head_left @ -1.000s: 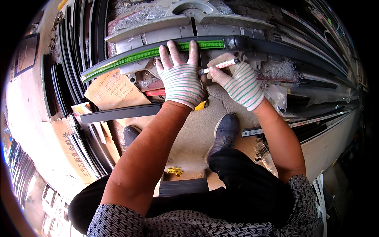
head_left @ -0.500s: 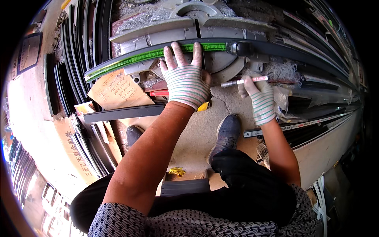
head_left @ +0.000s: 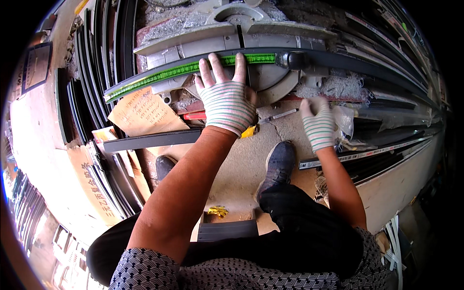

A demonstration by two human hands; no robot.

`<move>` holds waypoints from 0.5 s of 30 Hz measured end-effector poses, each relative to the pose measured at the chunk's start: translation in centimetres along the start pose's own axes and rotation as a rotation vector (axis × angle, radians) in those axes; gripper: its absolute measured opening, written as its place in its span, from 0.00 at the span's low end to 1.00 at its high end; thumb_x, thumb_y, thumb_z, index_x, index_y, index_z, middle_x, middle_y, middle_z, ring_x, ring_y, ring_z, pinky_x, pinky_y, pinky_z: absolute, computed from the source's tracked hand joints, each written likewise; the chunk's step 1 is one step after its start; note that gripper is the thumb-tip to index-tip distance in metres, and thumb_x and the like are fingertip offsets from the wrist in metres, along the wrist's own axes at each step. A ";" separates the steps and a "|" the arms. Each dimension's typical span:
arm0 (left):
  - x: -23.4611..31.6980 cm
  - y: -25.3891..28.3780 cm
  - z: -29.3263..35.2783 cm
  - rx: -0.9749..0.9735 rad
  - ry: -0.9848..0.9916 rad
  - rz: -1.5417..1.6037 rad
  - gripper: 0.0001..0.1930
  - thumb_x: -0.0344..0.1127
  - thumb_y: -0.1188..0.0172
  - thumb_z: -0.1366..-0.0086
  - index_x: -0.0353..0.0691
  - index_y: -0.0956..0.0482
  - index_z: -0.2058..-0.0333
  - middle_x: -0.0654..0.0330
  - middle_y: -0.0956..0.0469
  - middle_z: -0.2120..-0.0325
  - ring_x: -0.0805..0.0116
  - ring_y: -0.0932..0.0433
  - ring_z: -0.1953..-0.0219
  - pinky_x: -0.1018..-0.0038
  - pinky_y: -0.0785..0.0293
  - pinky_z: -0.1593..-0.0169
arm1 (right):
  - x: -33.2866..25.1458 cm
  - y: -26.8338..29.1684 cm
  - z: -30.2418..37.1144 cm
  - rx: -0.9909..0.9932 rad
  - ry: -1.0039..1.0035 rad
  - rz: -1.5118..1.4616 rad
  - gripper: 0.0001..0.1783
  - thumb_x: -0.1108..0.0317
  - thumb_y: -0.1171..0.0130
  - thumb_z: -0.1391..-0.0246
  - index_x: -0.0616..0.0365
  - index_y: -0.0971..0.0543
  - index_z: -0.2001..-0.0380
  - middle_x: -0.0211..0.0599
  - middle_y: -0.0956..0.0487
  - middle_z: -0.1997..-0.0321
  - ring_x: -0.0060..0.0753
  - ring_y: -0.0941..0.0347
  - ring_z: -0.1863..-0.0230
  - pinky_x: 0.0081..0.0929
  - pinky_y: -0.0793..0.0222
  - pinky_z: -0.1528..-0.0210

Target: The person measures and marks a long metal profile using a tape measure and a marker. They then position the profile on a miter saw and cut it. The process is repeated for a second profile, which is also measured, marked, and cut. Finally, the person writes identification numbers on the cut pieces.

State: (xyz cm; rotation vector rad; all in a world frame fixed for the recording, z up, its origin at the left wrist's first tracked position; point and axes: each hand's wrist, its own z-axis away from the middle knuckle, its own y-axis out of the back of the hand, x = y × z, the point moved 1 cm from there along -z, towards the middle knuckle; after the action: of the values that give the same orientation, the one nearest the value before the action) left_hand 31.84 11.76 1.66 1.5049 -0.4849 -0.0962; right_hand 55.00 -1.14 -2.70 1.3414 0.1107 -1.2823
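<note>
**Below the slotted metal base, the marker was out of the fingers**

From the head view, one thing had changed: the marker [head_left: 279, 116], gripped by the right hand [head_left: 317, 125] half a second earlier, showed on its own above or on the concrete floor [head_left: 237, 166]; whether it had come to rest could not be told. That left the right hand free, its blurred fingers loosely parted, with nothing visible in them. The left hand [head_left: 226, 104] had stayed put, fingers spread and pressing down on the green tape measure [head_left: 164, 75] rather than wrapped round it. The tape ran along a long dark bar [head_left: 338, 64], its black case to the right of that hand, so the measured length remained steadied.

Bar and tape crossed the silver machine base [head_left: 205, 37], where pale shavings [head_left: 333, 88] were heaped at the sides. Nearer the wearer were a handwritten cardboard sheet [head_left: 145, 113], a shorter dark strip [head_left: 154, 140] and two dark shoes [head_left: 279, 162]. Long black profiles [head_left: 94, 72] stood bundled at the left; clear plastic wrap [head_left: 344, 121] bunched at the right.
</note>
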 end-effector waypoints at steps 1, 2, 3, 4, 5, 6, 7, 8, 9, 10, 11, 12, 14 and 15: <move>-0.4 0.2 0.1 0.003 0.004 -0.017 0.42 0.44 0.37 0.43 0.50 0.37 0.28 0.24 0.46 0.32 0.18 0.46 0.31 0.31 0.46 0.32 | -2.4 0.2 -0.6 0.060 0.137 0.043 0.24 0.60 0.31 0.41 0.56 0.23 0.45 0.44 0.17 0.53 0.38 0.19 0.57 0.36 0.21 0.52; -0.3 0.3 0.0 0.003 0.004 -0.009 0.42 0.45 0.37 0.43 0.50 0.37 0.28 0.24 0.46 0.32 0.18 0.46 0.31 0.31 0.46 0.32 | -4.8 1.2 -1.2 0.133 0.270 0.107 0.29 0.60 0.31 0.42 0.54 0.25 0.39 0.46 0.19 0.47 0.39 0.19 0.53 0.35 0.21 0.50; -0.3 0.3 0.0 0.002 0.005 -0.005 0.42 0.45 0.37 0.43 0.50 0.37 0.28 0.24 0.46 0.32 0.18 0.46 0.31 0.31 0.46 0.32 | -7.9 1.9 -1.6 0.134 0.402 0.180 0.34 0.60 0.30 0.43 0.50 0.29 0.34 0.47 0.22 0.42 0.41 0.20 0.50 0.36 0.21 0.49; -0.1 0.2 0.0 -0.001 0.003 0.006 0.42 0.45 0.37 0.43 0.50 0.37 0.28 0.25 0.46 0.32 0.19 0.46 0.31 0.31 0.46 0.32 | -10.3 2.6 -1.8 0.141 0.528 0.262 0.40 0.61 0.29 0.45 0.46 0.32 0.30 0.47 0.26 0.36 0.43 0.21 0.46 0.37 0.21 0.47; -0.1 0.3 0.0 -0.001 0.004 0.003 0.42 0.45 0.37 0.43 0.50 0.37 0.28 0.25 0.46 0.32 0.19 0.46 0.31 0.32 0.46 0.32 | -11.4 2.5 -2.5 0.128 0.640 0.347 0.41 0.61 0.28 0.46 0.44 0.32 0.30 0.48 0.26 0.36 0.44 0.21 0.46 0.39 0.21 0.46; -0.1 0.4 0.0 -0.001 0.005 0.000 0.42 0.45 0.37 0.43 0.50 0.37 0.28 0.25 0.46 0.32 0.19 0.45 0.31 0.32 0.46 0.32 | -12.2 2.2 -3.6 0.114 0.752 0.433 0.42 0.61 0.28 0.47 0.42 0.32 0.29 0.48 0.27 0.35 0.45 0.21 0.46 0.40 0.21 0.45; 0.0 0.5 -0.1 -0.007 0.008 0.002 0.42 0.45 0.36 0.43 0.51 0.36 0.28 0.25 0.45 0.32 0.20 0.45 0.31 0.32 0.45 0.32 | -12.8 1.8 -4.4 0.101 0.863 0.521 0.43 0.61 0.27 0.47 0.41 0.32 0.29 0.49 0.27 0.35 0.46 0.21 0.45 0.41 0.21 0.44; 0.1 0.6 -0.1 -0.012 0.011 0.003 0.42 0.46 0.36 0.43 0.51 0.36 0.28 0.26 0.44 0.32 0.20 0.45 0.31 0.32 0.45 0.32 | -13.2 1.3 -4.9 0.045 0.877 0.565 0.39 0.62 0.27 0.48 0.41 0.28 0.33 0.44 0.25 0.37 0.51 0.21 0.45 0.43 0.22 0.42; 0.2 0.7 -0.1 -0.018 0.014 0.004 0.42 0.46 0.36 0.43 0.51 0.36 0.28 0.26 0.44 0.32 0.21 0.45 0.31 0.33 0.45 0.32 | -13.3 1.2 -5.3 0.017 0.874 0.600 0.36 0.63 0.27 0.48 0.42 0.27 0.35 0.42 0.24 0.38 0.51 0.22 0.45 0.42 0.22 0.42; 0.1 1.0 -0.1 -0.013 0.011 -0.002 0.41 0.46 0.36 0.43 0.50 0.35 0.29 0.27 0.42 0.33 0.22 0.44 0.31 0.34 0.45 0.31 | -13.3 0.9 -5.6 -0.014 0.873 0.632 0.34 0.63 0.27 0.48 0.43 0.25 0.37 0.40 0.23 0.40 0.51 0.22 0.45 0.42 0.22 0.42; 0.1 1.3 -0.1 -0.009 0.007 -0.009 0.41 0.46 0.36 0.43 0.50 0.34 0.29 0.27 0.41 0.33 0.23 0.43 0.31 0.35 0.45 0.31 | -13.3 0.7 -5.8 -0.045 0.871 0.664 0.32 0.64 0.27 0.48 0.44 0.24 0.39 0.38 0.22 0.41 0.51 0.22 0.45 0.41 0.22 0.42; 0.0 1.6 -0.1 -0.004 0.003 -0.015 0.40 0.47 0.36 0.42 0.50 0.34 0.30 0.28 0.40 0.33 0.24 0.42 0.31 0.36 0.44 0.31 | -13.5 0.6 -5.8 -0.038 0.877 0.643 0.27 0.64 0.27 0.48 0.45 0.22 0.44 0.35 0.20 0.44 0.49 0.22 0.46 0.41 0.22 0.42; -0.5 2.2 0.0 0.010 -0.017 0.030 0.39 0.47 0.35 0.42 0.50 0.32 0.31 0.30 0.38 0.34 0.27 0.40 0.32 0.37 0.44 0.31 | -13.2 0.8 -5.6 -0.039 0.900 0.616 0.28 0.64 0.27 0.49 0.46 0.22 0.44 0.36 0.20 0.44 0.49 0.22 0.47 0.42 0.22 0.42; -0.9 2.5 0.1 0.018 -0.026 0.053 0.38 0.47 0.35 0.42 0.50 0.32 0.31 0.31 0.37 0.34 0.28 0.39 0.32 0.38 0.43 0.31 | -13.0 1.0 -5.3 -0.040 0.912 0.603 0.28 0.65 0.26 0.50 0.46 0.22 0.44 0.37 0.21 0.44 0.49 0.22 0.47 0.42 0.23 0.43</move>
State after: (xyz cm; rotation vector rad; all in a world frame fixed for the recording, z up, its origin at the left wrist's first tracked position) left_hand 30.34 12.16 3.88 1.5084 -0.5476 -0.0707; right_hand 53.78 10.43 5.28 1.6656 0.3277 -0.1114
